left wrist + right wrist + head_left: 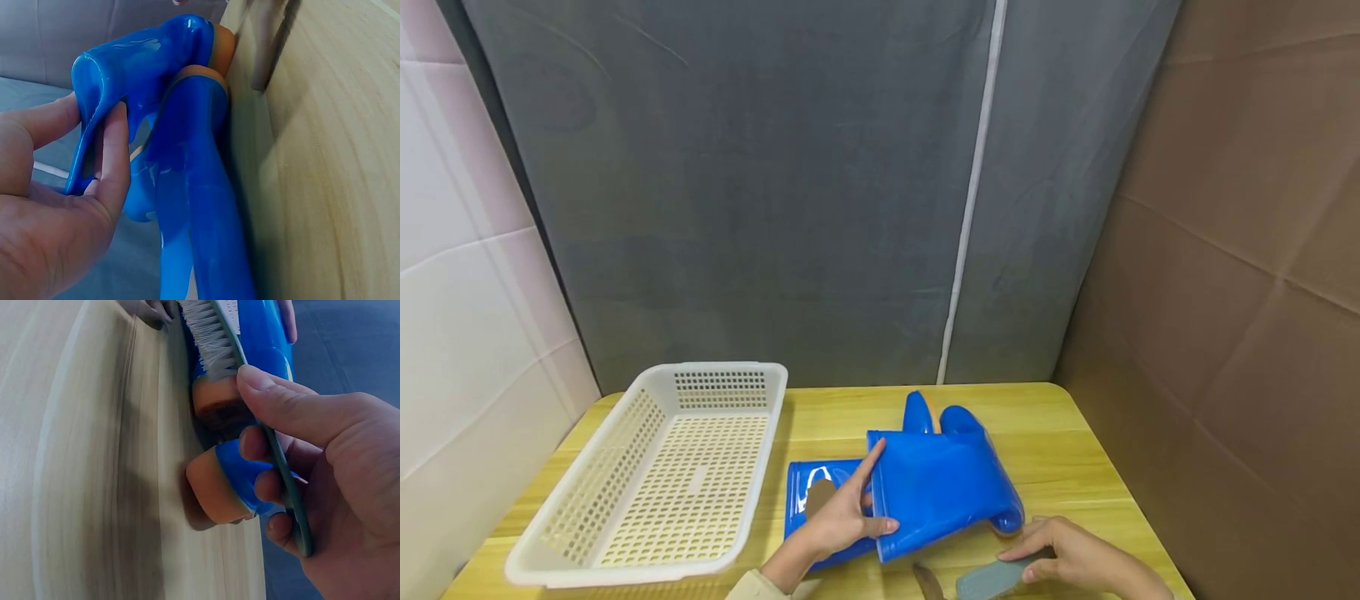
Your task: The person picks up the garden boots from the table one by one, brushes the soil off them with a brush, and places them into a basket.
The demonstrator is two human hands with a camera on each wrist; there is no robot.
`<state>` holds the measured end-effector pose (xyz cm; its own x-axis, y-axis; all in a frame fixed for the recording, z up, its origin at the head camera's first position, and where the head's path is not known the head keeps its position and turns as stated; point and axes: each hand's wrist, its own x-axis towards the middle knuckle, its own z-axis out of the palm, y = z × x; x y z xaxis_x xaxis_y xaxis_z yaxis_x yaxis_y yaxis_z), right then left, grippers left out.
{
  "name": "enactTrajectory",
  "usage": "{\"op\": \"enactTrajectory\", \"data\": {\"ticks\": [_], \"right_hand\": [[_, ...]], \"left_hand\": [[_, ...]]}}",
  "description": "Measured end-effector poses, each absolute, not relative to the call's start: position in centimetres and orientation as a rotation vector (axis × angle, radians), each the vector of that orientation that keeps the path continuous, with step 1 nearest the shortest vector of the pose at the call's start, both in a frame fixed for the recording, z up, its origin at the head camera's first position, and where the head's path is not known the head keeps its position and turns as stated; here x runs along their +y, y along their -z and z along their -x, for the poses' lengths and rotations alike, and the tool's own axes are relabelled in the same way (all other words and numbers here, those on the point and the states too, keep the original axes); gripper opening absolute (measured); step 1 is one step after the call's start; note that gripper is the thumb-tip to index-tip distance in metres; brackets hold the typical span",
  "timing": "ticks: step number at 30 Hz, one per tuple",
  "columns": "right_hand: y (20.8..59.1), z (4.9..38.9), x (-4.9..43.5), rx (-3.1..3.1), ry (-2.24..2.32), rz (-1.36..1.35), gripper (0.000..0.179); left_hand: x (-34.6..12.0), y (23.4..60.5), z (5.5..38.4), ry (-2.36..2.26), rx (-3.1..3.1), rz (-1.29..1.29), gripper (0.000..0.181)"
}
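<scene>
Two shiny blue rubber boots (940, 487) with orange soles lie on their sides, one overlapping the other. Their shafts point left and their toes point to the back. My left hand (842, 517) grips the upper boot's shaft at the opening, the rim (94, 106) pinched between thumb and fingers. The lower boot (200, 162) is partly hidden. In my right hand (1067, 554) is a scrub brush (992, 579), held by its grey-green handle (284, 469). Its white bristles (209, 337) are close by the orange heels (212, 487) in the right wrist view.
A white perforated plastic basket (748, 508) stands on the left of the wooden table (1045, 467). At the front edge a narrow brown shape (928, 581) shows near the brush. Grey (760, 208) and brown (1247, 333) fabric walls enclose the table.
</scene>
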<state>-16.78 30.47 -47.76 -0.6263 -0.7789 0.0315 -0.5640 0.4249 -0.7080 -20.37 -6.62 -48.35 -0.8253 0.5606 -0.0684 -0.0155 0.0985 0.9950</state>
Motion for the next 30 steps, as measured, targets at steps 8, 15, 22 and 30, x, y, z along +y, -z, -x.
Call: {"op": "enactTrajectory", "data": {"ticks": [8, 15, 22, 30], "right_hand": [[47.6, 16.7, 30.9, 2.364, 1.03, 1.081, 0.04], [47.5, 16.6, 31.4, 2.343, 1.082, 1.052, 0.04], [47.6, 16.2, 31.8, 2.313, 1.079, 0.895, 0.035], [47.7, 16.1, 32.3, 2.244, 1.162, 0.842, 0.033]], "left_hand": [[-6.5, 47.7, 20.7, -1.745, 1.984, -0.573, 0.102], [-5.7, 45.4, 20.6, -1.629, 2.185, -0.63, 0.094], [-3.1, 42.6, 20.7, -1.509, 2.315, -0.609, 0.093], [0.9, 39.8, 21.5, -1.337, 2.598, -0.711, 0.086]]}}
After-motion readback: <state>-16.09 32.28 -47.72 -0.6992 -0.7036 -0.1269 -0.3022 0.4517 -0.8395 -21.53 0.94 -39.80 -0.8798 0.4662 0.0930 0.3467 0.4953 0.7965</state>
